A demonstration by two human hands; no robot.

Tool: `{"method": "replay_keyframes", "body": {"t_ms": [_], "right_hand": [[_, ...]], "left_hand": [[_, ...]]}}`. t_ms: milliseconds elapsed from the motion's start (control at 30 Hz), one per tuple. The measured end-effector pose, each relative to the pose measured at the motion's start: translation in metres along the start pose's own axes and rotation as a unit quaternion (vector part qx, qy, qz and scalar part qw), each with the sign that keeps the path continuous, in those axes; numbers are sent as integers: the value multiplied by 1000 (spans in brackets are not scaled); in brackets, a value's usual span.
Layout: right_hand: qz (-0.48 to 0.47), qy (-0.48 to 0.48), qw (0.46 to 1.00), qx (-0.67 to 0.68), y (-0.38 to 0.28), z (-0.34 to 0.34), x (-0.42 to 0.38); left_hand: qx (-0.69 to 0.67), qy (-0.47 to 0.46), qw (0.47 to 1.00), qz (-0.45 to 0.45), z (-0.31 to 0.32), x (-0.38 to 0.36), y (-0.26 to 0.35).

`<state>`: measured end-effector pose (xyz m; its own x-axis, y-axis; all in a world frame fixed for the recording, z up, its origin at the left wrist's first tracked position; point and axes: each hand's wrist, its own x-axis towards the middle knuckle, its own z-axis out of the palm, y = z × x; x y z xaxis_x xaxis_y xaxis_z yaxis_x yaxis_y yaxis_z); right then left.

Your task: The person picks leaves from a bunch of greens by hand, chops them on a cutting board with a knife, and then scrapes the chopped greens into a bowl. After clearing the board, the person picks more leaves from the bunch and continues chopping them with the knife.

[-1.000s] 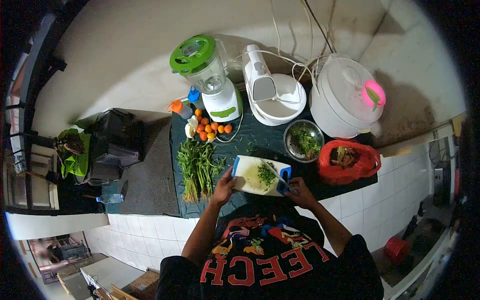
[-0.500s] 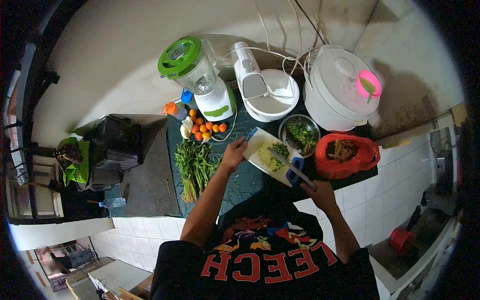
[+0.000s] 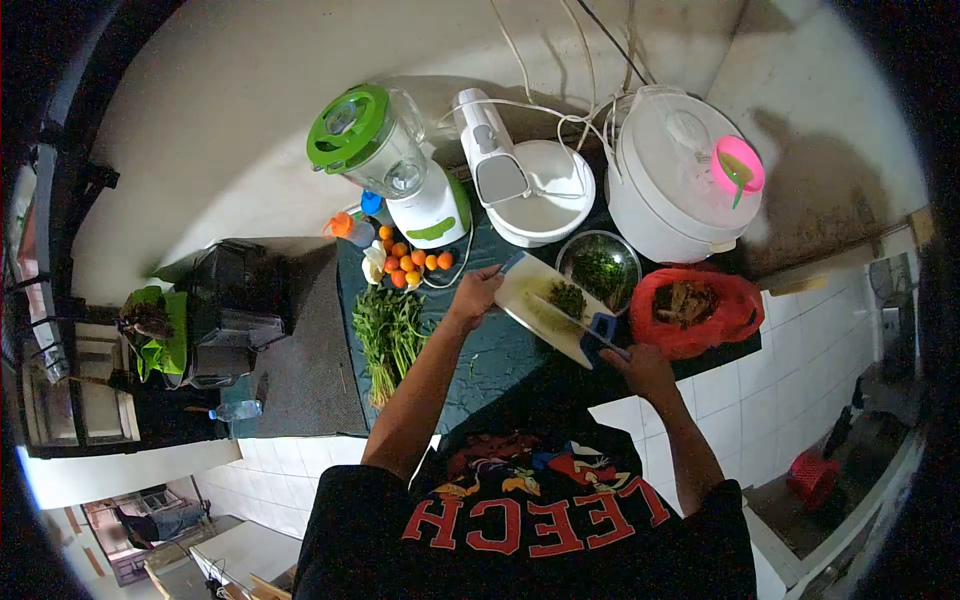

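My left hand [image 3: 480, 293] grips the far left end of a white cutting board [image 3: 522, 288] with blue ends, held tilted over the counter. Fingers wrapped round its handle, my right hand [image 3: 646, 370] holds a knife [image 3: 578, 323], whose blade lies across the board and looks nearly edge-on. Finely chopped greens [image 3: 567, 297] are heaped on the board beside the blade. Just past the board's right edge stands a metal bowl [image 3: 632, 262] with more chopped greens inside.
Leafy stems [image 3: 388, 340] and small tomatoes [image 3: 405, 262] lie left. Behind stand a blender [image 3: 430, 205], a stand mixer with bowl [image 3: 545, 225] and a large white rice cooker [image 3: 650, 190]. A red plastic bag [image 3: 735, 310] sits right, near the counter edge.
The board has shifted slightly right. The knife's blade has turned more edge-on, and the greens on the board are gathered closer together towards the bowl side.
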<state>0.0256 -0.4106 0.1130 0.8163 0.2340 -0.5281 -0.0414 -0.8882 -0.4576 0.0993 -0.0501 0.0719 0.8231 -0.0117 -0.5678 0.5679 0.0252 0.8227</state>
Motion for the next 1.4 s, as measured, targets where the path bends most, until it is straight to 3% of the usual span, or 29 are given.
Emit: {"method": "replay_keyframes", "body": {"t_ms": [167,267,333,400,533,600,733,800,833,900,1000,1167,1267,1333,1400], "right_hand": [[35,63,996,43,26,8,30],[30,110,990,83,30,11,36],[27,123,986,108,20,2,29],[-1,42,996,78,1,-15,10],[-25,23,999,-21,-10,-10,-2],[-33,44,996,-70,-13,-6,-5],[18,51,998,-32,-18,-13,-3],[-24,158,987,4,-10,-16,0],[-28,159,987,0,-10,-17,2],[48,173,983,23,-15,-21,4],[8,211,977,-23,-28,-13,-10],[49,197,978,-56,-35,-7,-12],[53,182,981,-40,-41,-12,-18],[40,179,982,-39,-38,-8,-16],[64,232,969,-57,-33,4,-10]], "left_hand": [[48,-4,999,12,6,0,5],[32,-10,999,27,8,11,-8],[-25,35,999,1,13,9,-10],[-23,32,999,5,14,5,-5],[-1,7,1000,11,13,4,-4],[-12,11,1000,15,17,-3,-2],[-26,33,999,19,21,-18,3],[-23,33,999,24,22,-24,3],[-18,33,999,29,22,-26,4],[-24,38,999,27,21,-29,5],[-29,40,998,47,20,-31,3],[-23,65,993,91,33,-30,-4],[-53,29,994,89,33,-38,-2],[104,44,984,137,34,-43,3],[61,47,990,122,37,-42,0]]}}
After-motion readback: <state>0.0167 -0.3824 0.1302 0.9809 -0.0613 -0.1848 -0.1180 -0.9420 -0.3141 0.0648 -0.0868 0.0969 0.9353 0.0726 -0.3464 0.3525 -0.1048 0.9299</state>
